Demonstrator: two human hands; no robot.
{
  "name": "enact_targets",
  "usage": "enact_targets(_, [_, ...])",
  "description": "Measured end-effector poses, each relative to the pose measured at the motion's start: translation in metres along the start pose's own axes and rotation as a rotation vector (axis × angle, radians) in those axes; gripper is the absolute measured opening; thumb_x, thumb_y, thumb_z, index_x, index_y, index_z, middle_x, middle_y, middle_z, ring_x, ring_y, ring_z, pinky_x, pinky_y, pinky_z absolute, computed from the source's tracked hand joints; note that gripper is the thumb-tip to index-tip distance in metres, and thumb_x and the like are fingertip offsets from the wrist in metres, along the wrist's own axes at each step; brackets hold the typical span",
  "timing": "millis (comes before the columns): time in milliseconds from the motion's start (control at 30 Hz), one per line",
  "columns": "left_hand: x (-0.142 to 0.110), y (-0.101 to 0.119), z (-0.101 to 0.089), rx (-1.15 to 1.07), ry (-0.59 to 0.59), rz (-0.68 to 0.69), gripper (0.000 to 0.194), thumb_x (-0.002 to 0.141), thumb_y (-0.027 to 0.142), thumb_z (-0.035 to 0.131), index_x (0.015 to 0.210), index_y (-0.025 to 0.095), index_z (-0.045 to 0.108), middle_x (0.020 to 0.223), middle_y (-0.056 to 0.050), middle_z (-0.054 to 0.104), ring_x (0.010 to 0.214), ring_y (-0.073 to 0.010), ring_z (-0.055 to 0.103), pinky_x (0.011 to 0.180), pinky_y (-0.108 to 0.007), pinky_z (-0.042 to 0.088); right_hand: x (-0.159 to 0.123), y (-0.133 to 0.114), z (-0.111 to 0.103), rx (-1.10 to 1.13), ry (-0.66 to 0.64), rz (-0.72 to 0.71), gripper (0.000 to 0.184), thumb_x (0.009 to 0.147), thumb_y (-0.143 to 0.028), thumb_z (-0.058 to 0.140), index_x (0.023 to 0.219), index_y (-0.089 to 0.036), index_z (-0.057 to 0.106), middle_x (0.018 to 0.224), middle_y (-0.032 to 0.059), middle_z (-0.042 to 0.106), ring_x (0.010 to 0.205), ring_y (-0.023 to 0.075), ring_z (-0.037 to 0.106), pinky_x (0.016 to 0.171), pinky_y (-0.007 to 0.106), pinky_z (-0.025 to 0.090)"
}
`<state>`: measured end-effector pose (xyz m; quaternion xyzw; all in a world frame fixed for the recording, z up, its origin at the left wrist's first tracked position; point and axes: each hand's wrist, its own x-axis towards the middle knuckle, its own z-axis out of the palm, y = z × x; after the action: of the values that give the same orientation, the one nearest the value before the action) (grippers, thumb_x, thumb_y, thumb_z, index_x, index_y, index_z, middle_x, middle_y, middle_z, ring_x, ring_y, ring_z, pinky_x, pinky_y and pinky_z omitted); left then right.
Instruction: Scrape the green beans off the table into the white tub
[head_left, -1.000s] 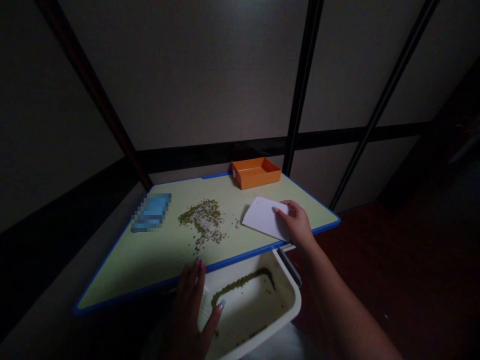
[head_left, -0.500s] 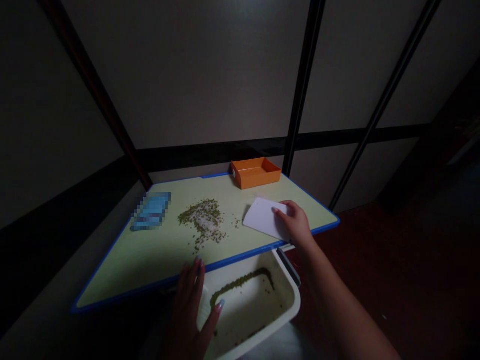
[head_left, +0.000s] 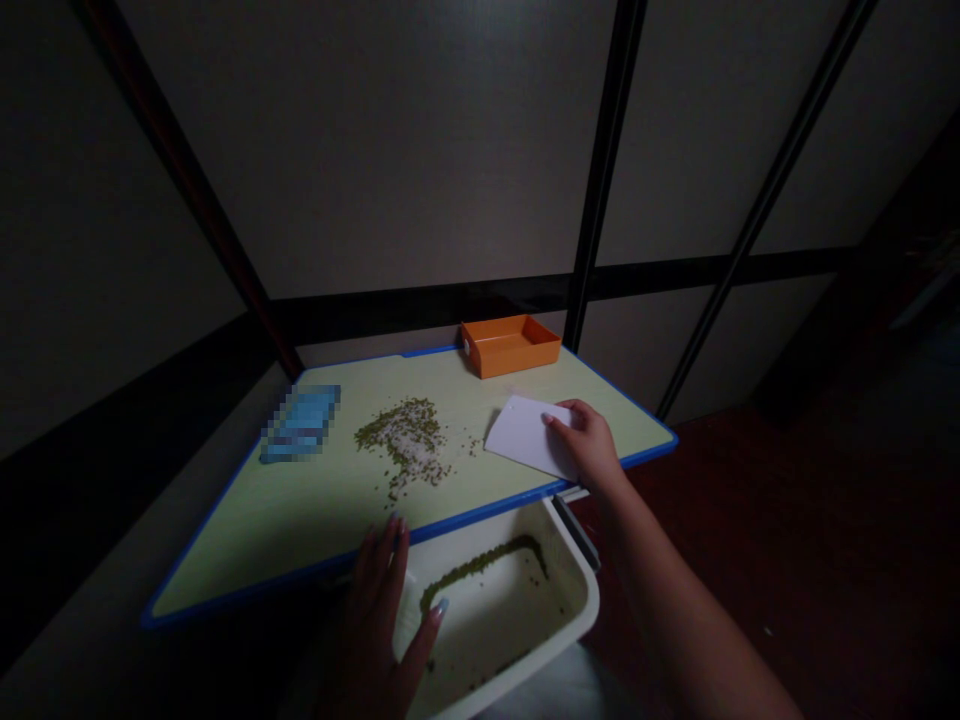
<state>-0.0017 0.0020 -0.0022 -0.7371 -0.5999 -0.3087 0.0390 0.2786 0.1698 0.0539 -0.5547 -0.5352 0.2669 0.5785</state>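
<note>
My right hand [head_left: 589, 445] is closed around the right end of a white plastic scraper [head_left: 525, 435], a flat sheet with a small corner hole. The thumb presses on its top face, and it sits at or just over the tabletop. To its left lies a spread pile of small green beans mixed with white grains [head_left: 409, 440], with a few strays between. My left hand [head_left: 386, 600] is open, fingers stretched toward the table's front edge and thumb over the left side of a white tub [head_left: 581, 610]. Green beans [head_left: 480, 563] line the tub's far inner edge.
The pale green tabletop [head_left: 285, 530] has a blue rim. An orange open box [head_left: 514, 350] stands at the back right, and a blurred blue packet [head_left: 301, 422] lies at the left. Panelled doors [head_left: 420, 150] rise behind the table.
Almost nothing differs. The whole view has shifted very slightly, while both hands, the scraper and the pile keep their places.
</note>
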Motion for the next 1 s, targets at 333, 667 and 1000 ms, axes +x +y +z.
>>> enact_targets(333, [-0.0007, -0.0002, 0.0019, -0.009, 0.008, -0.024, 0.066, 0.085, 0.033, 0.046, 0.143, 0.03, 0.015, 0.152, -0.006, 0.029, 0.139, -0.0289, 0.027, 0.103, -0.051, 0.042, -0.0002, -0.0044, -0.0002, 0.05, -0.012, 0.017, 0.033, 0.064, -0.045, 0.065, 0.082, -0.018, 0.059, 0.073, 0.0035, 0.062, 0.064, 0.0178, 0.053, 0.056, 0.027, 0.04])
enact_targets(667, [-0.0011, -0.0028, 0.0029, -0.017, -0.006, -0.019, 0.068, 0.084, 0.034, 0.048, 0.143, 0.031, 0.015, 0.152, -0.004, 0.027, 0.14, -0.0286, 0.024, 0.104, -0.051, 0.041, 0.0013, -0.0018, 0.0006, -0.001, -0.027, -0.024, 0.031, 0.064, -0.045, 0.064, 0.08, -0.019, 0.06, 0.071, 0.0025, 0.062, 0.064, 0.0177, 0.053, 0.056, 0.027, 0.039])
enact_targets(1000, [0.0002, -0.0017, 0.0037, -0.015, 0.019, -0.015, 0.064, 0.086, 0.036, 0.044, 0.143, 0.03, 0.015, 0.151, -0.007, 0.03, 0.14, -0.0282, 0.024, 0.103, -0.051, 0.042, -0.0013, -0.0068, 0.0009, 0.004, -0.066, -0.007, 0.03, 0.064, -0.043, 0.064, 0.081, -0.019, 0.06, 0.075, 0.0035, 0.062, 0.067, 0.0185, 0.053, 0.058, 0.027, 0.04])
